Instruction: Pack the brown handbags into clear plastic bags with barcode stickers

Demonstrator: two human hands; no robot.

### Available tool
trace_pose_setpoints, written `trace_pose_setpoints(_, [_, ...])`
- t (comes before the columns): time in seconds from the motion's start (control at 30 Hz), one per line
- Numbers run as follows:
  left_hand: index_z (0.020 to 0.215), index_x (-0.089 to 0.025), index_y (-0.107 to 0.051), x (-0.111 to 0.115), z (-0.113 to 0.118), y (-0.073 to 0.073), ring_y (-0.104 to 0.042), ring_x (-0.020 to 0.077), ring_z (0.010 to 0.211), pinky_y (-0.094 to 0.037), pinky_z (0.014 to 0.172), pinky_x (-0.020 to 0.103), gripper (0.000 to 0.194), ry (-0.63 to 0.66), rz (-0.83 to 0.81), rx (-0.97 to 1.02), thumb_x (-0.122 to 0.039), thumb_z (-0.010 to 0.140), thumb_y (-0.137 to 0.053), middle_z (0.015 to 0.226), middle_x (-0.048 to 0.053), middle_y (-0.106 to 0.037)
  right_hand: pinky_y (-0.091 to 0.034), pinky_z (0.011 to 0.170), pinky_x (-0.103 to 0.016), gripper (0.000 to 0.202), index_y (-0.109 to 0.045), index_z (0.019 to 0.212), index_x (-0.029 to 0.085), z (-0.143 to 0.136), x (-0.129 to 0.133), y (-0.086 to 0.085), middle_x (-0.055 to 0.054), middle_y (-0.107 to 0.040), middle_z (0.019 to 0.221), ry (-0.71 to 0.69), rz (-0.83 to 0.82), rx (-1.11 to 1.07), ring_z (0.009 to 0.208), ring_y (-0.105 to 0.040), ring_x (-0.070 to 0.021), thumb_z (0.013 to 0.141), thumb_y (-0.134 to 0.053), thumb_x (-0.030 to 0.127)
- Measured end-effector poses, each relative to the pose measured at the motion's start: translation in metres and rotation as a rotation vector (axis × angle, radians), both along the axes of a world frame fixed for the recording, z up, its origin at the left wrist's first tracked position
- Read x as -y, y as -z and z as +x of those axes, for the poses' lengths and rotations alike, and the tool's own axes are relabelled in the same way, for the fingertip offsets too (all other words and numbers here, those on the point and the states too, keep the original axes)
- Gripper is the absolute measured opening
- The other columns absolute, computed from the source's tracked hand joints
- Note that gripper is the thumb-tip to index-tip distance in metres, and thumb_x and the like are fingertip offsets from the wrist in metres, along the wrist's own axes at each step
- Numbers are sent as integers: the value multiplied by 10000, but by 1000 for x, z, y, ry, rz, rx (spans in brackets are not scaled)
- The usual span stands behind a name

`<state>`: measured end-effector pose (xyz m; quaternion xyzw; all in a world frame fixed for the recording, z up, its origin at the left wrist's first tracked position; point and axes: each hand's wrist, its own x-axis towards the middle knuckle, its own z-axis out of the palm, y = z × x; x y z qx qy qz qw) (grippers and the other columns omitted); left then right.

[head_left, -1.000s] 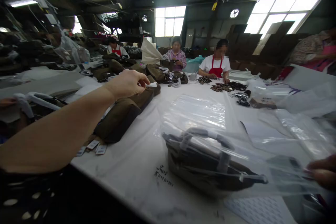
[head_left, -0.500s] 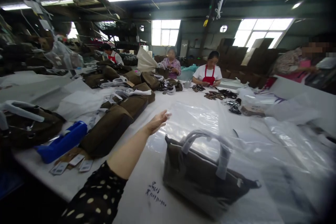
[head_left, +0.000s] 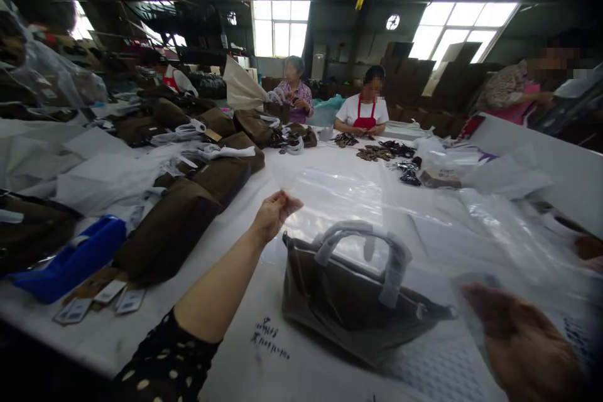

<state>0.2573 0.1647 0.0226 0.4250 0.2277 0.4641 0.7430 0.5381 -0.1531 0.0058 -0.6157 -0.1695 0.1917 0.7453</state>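
Note:
A dark olive handbag (head_left: pixel 339 308) stands on the white table, seen through a clear plastic bag (head_left: pixel 325 195) that spreads behind and around it. Its two handles (head_left: pixel 394 264) are wrapped in pale film. My left hand (head_left: pixel 273 215) pinches the plastic bag's edge between thumb and fingers, just beyond the handbag's left corner. To the right of the handbag is my right hand (head_left: pixel 522 342), blurred, with clear plastic around its fingertips. I cannot make out whether its fingers grip that plastic.
Olive bags (head_left: pixel 169 232) lie in a row on the left, beside a blue object (head_left: pixel 75 257) and paper tags (head_left: pixel 110 292). Dark straps (head_left: pixel 377 152) are piled further back. Clear plastic sheets (head_left: pixel 509 232) cover the right side. Co-workers (head_left: pixel 362 107) sit across the table.
My right hand has come into view at the right. My left hand's fingers have closed into a tighter pinch. The view has tilted down slightly.

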Motion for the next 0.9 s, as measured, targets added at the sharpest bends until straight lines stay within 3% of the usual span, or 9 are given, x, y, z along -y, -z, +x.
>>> trace_pose_setpoints(0.13, [736,-166,-536,-11,4,-10,-616,140,514,-516,562,288,268,-67,-31,-71,-413,790,-625,603,7,-639,-544,841,-335,116,-633,705,244,16,-38,-17,3,-662,734,40,17,-122,724,-657,-160,778,-550,277])
trace_pose_setpoints(0.27, [692,-164,-503,-38,-4,-53,-577,126,449,-488,482,249,276,-81,13,-136,-392,805,-609,527,-8,-587,-560,774,-330,175,-606,649,212,30,-87,-56,-6,-639,674,-91,24,-251,676,-649,-144,787,-499,214])
trace_pose_setpoints(0.33, [701,-178,-498,-41,-24,-74,-553,105,440,-475,479,227,283,-95,74,-131,-421,800,-605,526,-32,-566,-553,777,-315,132,-613,662,221,33,-88,-67,3,-633,653,-157,79,-196,668,-642,-141,771,-541,245])
trace_pose_setpoints(0.4, [704,-190,-494,-31,-54,-76,-527,97,422,-458,472,217,318,-22,140,-217,-479,782,-602,507,-46,-545,-542,797,-349,143,-621,653,239,30,-70,-57,-10,-634,633,-313,33,-110,748,-654,-191,749,-598,342])
trace_pose_setpoints(0.47, [693,-188,-499,-8,-86,-52,-527,111,417,-445,472,229,367,137,166,-399,-535,760,-596,483,-35,-549,-508,853,-416,258,-643,637,239,18,-43,-27,-58,-659,668,-539,-163,3,908,-636,-275,751,-594,465])
trace_pose_setpoints(0.57, [672,-160,-523,44,-124,15,-573,154,459,-436,498,256,416,343,97,-635,-564,744,-588,504,18,-607,-415,948,-479,456,-682,655,207,-12,-6,38,-109,-689,777,-823,-475,226,1041,-569,-340,796,-479,590])
trace_pose_setpoints(0.7, [640,-156,-529,109,-151,94,-569,167,515,-430,557,276,504,508,67,-850,-647,745,-492,523,13,-601,-466,830,-408,531,-654,684,197,-57,30,106,-70,-666,733,-1037,-645,368,820,-612,-279,848,-359,607])
trace_pose_setpoints(0.8, [585,-162,-526,136,-164,114,-520,154,547,-397,590,269,493,549,134,-962,-617,770,-476,534,-7,-548,-467,763,-346,480,-612,701,205,-77,51,126,-53,-636,740,-1081,-665,430,751,-586,-237,880,-339,557])
trace_pose_setpoints(0.9, [558,-164,-544,142,-177,107,-473,144,555,-365,596,261,445,580,226,-1039,-556,769,-522,531,-20,-502,-459,757,-323,461,-594,710,207,-85,63,127,-46,-626,757,-1062,-625,398,764,-576,-226,894,-324,532])
